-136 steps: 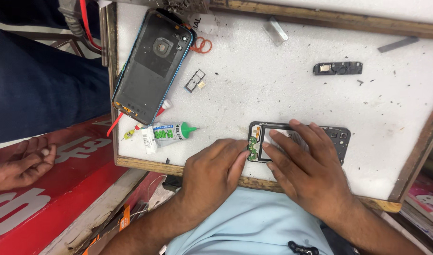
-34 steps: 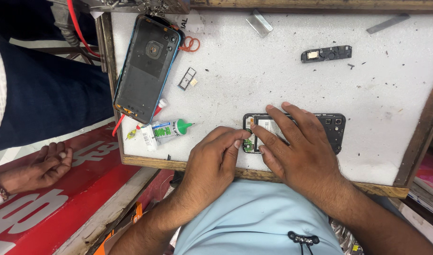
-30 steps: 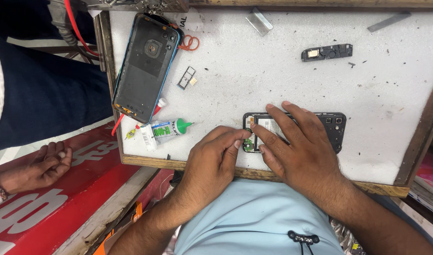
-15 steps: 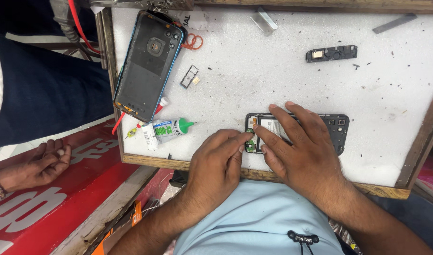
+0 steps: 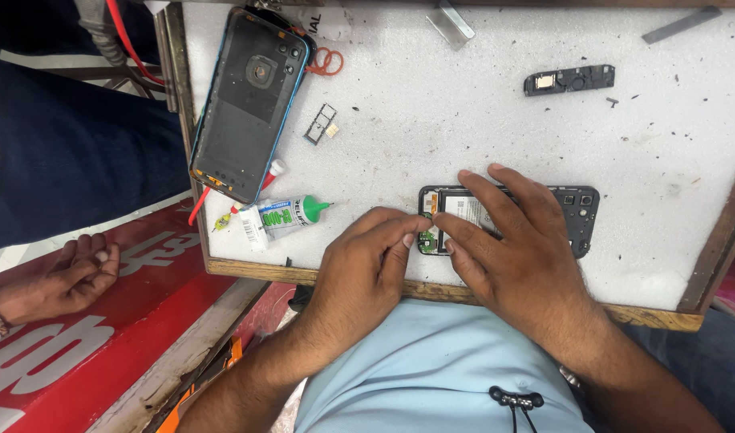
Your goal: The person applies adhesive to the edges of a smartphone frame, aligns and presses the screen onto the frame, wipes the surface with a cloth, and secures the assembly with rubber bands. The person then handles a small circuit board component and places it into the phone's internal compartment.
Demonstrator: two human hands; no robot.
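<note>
honestly looks light but fragile: opened phone [image 5: 512, 220] pressed flat under spread right hand [image 5: 516, 256], left hand [image 5: 367, 269] fingertips pinched at its exposed board. best held by the frame edges.

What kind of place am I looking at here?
Most likely a small phone repair bench or stall. Both hands, left hand and right hand, work on an opened phone on a scuffed white work board, with a detached back cover and glue tube nearby.

White wood-rimmed worktop [image 5: 479, 128]: opened phone [image 5: 576, 210], back cover [image 5: 251, 104], glue tube [image 5: 283, 216].
</note>
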